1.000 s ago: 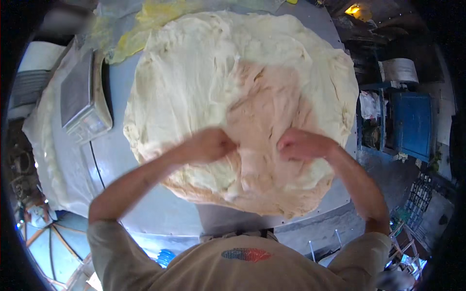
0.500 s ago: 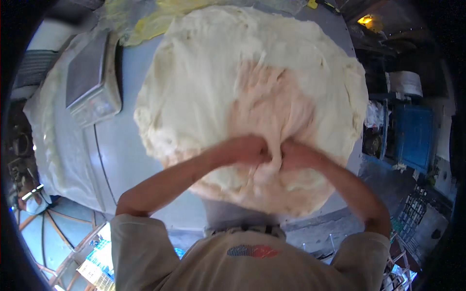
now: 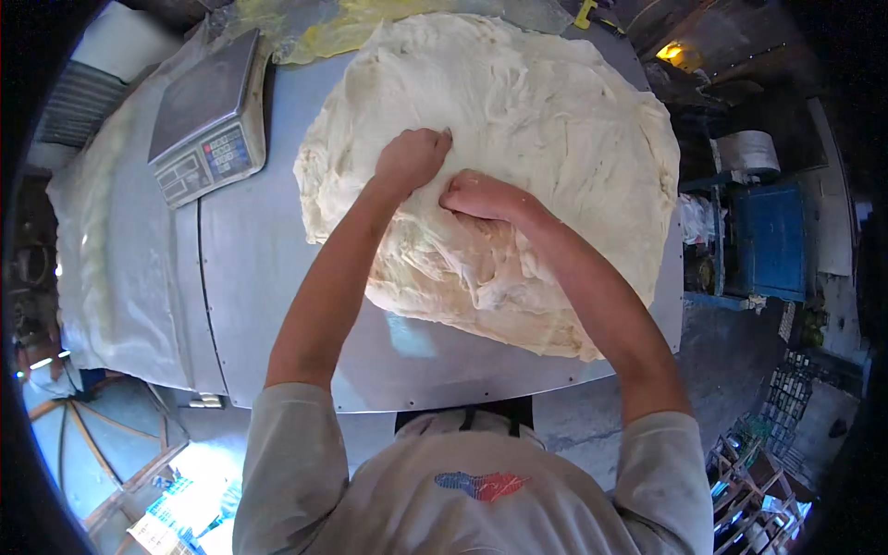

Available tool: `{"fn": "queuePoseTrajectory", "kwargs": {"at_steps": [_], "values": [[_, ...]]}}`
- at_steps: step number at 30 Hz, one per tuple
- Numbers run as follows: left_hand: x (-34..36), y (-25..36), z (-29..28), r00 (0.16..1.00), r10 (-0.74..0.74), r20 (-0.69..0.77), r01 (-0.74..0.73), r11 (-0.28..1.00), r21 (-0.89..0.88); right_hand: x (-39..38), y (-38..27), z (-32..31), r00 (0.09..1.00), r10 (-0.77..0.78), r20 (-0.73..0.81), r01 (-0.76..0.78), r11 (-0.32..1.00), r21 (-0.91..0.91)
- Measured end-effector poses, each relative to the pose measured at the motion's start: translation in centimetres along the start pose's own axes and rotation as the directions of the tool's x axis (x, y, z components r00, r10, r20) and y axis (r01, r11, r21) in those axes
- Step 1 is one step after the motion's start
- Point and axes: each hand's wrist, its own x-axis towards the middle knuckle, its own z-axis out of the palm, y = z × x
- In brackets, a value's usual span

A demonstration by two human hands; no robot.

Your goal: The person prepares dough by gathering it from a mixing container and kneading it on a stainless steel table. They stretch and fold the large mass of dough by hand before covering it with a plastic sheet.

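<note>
A huge slab of pale, soft dough (image 3: 564,120) spreads over a metal worktable (image 3: 268,250). Its surface is wrinkled and lumpy, and the near part looks yellower and torn into folds. My left hand (image 3: 413,159) is closed in the dough left of its middle, with the thumb toward the right. Just nearer and to the right, my right hand (image 3: 486,196) has its fingers curled down into the dough, at the upper edge of a rough, folded patch. The fingertips of both hands are partly hidden.
At the far left stands a digital scale (image 3: 205,116) with a flat metal plate. Clear plastic sheeting (image 3: 129,250) covers the table's left end, and yellowish plastic (image 3: 333,28) lies along the far edge. Beyond the right edge is a blue cabinet (image 3: 772,242).
Both hands have moved away from me and leftward across the dough. The strand of dough pulled up between them has dropped, and the near edge now lies farther from me.
</note>
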Motion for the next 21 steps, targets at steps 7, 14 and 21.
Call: {"fn": "queuePoseTrajectory", "kwargs": {"at_steps": [7,14,21], "values": [[-8.8,-5.6,4.5,0.829,0.47,0.303,-0.354,0.86,-0.367,-4.4,1.9,6.8,0.877,-0.002,0.48,-0.093,0.98,0.175],[-19.5,-9.6,7.6,0.861,-0.043,0.506,0.477,0.412,-0.776,-7.7,-1.0,14.8,0.942,0.172,0.288,-0.16,0.985,-0.064],[-14.1,-8.1,5.6,0.77,-0.184,0.611,0.613,0.479,-0.629,-5.0,1.3,18.0,0.889,-0.452,-0.073,0.457,0.869,0.188]]}}
